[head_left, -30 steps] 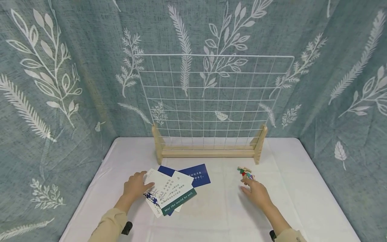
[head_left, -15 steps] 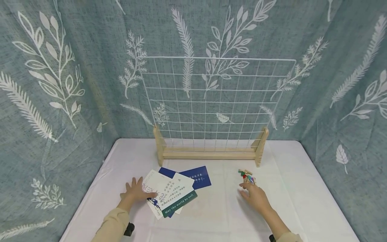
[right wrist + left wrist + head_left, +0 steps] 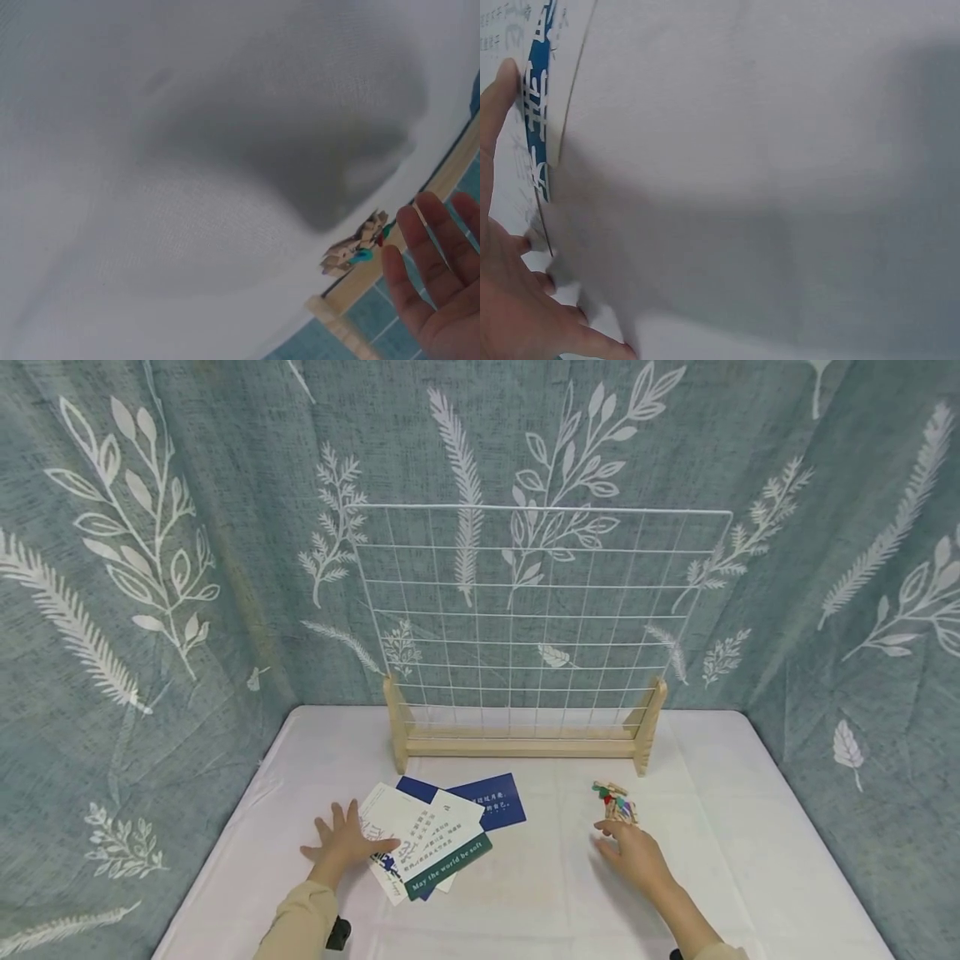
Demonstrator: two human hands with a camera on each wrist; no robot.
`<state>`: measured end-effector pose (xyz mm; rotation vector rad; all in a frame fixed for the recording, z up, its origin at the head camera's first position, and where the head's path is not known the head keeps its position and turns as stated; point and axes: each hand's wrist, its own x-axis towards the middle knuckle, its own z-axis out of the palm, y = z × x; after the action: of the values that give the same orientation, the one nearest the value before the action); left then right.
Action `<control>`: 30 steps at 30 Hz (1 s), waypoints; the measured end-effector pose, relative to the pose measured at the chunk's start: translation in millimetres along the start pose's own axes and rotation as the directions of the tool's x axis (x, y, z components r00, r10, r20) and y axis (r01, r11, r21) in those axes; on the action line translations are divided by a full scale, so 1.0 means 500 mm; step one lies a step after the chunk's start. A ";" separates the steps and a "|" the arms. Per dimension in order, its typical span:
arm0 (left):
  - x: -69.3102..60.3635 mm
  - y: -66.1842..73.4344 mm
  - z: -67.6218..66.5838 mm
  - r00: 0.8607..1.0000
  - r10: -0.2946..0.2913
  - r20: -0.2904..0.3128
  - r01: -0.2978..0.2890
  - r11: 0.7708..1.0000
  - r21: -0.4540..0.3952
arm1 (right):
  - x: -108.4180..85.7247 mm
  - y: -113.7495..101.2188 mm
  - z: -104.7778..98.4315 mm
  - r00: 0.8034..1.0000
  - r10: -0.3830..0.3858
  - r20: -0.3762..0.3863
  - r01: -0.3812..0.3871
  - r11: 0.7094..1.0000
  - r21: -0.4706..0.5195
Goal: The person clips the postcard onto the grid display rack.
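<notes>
Several overlapping cards (image 3: 424,831) lie fanned on the table at the left: white ones, blue ones, and one with a green band reading "May the world be soft". My left hand (image 3: 343,845) is at their left edge with fingers spread; its thumb reaches onto the white card. In the left wrist view, the thumb (image 3: 502,94) lies over the card edge. Right of the cards is a small heap of wooden mini clothespins (image 3: 619,808) with coloured decorations. My right hand (image 3: 636,857) hovers just in front of them, its fingers fairly straight in the right wrist view and holding nothing.
A white wire grid (image 3: 525,610) stands upright in a wooden base (image 3: 517,747) behind the cards and clothespins. White cloth covers the table (image 3: 540,893). Blue-green curtains (image 3: 247,527) with white leaf prints hang behind and at both sides.
My left hand has spread its fingers and drawn back slightly toward me, its thumb still over the cards. The right hand stays near the clothespins. The head view has shifted a little.
</notes>
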<state>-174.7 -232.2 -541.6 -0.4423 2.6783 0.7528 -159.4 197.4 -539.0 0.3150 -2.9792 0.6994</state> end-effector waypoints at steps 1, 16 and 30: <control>0.002 0.001 -0.001 1.000 -0.001 0.001 0.001 1.000 -0.004 | 0.000 0.000 0.001 1.000 0.002 0.002 -0.002 1.000 0.003; -0.002 0.015 -0.012 1.000 0.001 -0.002 -0.002 0.999 -0.033 | -0.010 0.001 0.014 1.000 0.020 0.013 -0.020 0.999 0.028; 0.006 0.022 -0.034 0.995 -0.086 -0.050 0.079 0.988 -0.130 | -0.013 0.004 0.006 0.999 0.015 0.034 -0.016 1.000 0.023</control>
<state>-185.3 -233.1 -524.3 -0.6112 2.6534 0.9031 -153.7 198.7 -543.3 0.3083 -3.0102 0.7388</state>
